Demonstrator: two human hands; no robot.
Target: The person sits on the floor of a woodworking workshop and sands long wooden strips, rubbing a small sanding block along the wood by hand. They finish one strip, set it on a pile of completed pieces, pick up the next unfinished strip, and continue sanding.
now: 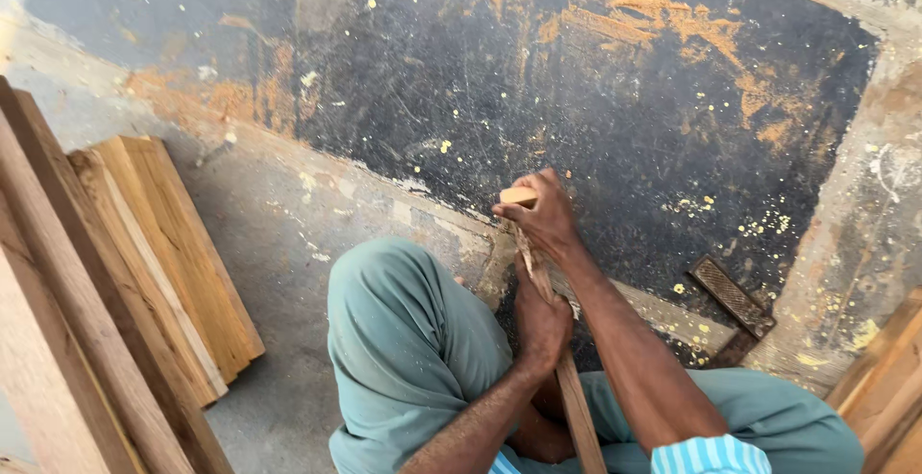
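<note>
- Both hands are closed on one long, narrow wooden strip point(567, 378): the left hand point(541, 316) is wrapped around its middle, and the right hand point(544, 213) is curled over its pale upper end, the grip of each clamped tight on the wood.
- The strip is held steeply tilted between the person's knees, its upper end near the edge of the dark floor patch and its lower part running down past the bottom of the view.
- At the far left, long wooden planks point(58, 340) are seen lying side by side, with a short stack of lighter boards point(182, 253) just beside them.
- A bent knee in teal trousers point(403, 340) is seen left of the hands; the person appears to be seated low on the floor.
- The step in hand is judged to be the steadying or working of the strip's end while it is braced upright; what touches the end under the right hand cannot be told.
- A next move would call for a firm hold lower down, so that the strip does not twist or slip while force is put on its top.
- A flat metal rasp-like tool point(732, 296) is seen lying on the floor to the right, well apart from the hands.
- More wooden boards point(888, 388) are glimpsed at the right edge.
- The floor is rough grey concrete point(279, 224) with a large black scuffed patch point(576, 80), streaked with orange sawdust and dotted with pale chips.
</note>
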